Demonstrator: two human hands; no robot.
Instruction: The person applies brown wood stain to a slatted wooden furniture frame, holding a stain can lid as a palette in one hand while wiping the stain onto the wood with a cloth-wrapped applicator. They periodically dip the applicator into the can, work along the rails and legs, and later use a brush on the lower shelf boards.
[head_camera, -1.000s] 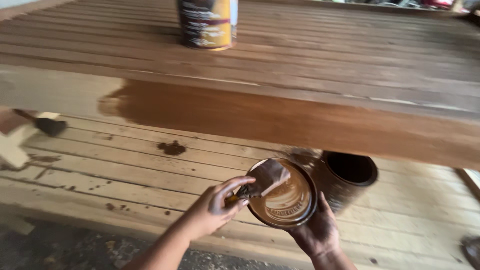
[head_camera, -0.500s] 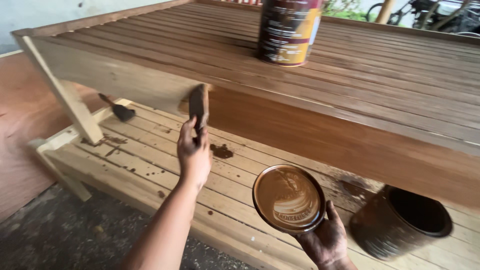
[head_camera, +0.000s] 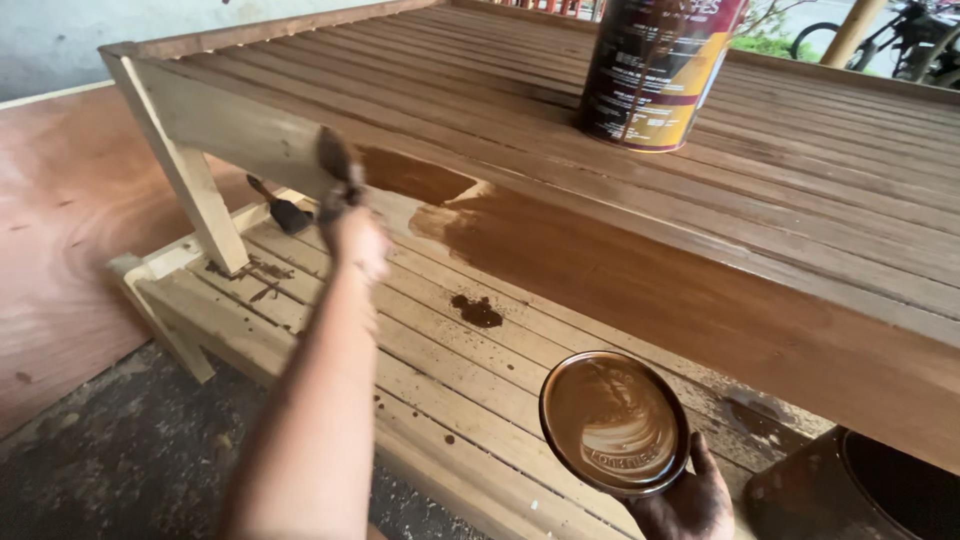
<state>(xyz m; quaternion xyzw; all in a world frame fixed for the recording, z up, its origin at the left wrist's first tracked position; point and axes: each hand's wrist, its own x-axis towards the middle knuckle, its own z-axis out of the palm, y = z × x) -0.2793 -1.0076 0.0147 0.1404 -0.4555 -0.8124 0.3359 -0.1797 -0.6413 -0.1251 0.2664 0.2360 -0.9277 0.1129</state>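
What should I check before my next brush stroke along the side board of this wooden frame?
1. Brush in left hand, on the side board: ok.
2. Stain left on the brush: cannot tell, blurred.
3. Lid of stain held level in right hand: ok.
4. Bare wood left of the stained patch not yet coated: not ok.
5. Drip on lower slats: not ok.
6. Stain can upright on top: ok.

A: Surroundings?
B: Rough grey concrete floor (head_camera: 110, 460); reddish plywood sheet (head_camera: 60, 260) at left; pale wall (head_camera: 100, 40) behind.
A: Far side?
B: Daylight, greenery (head_camera: 775, 40), wooden post (head_camera: 850, 30), parked bike (head_camera: 920, 45) at top right.
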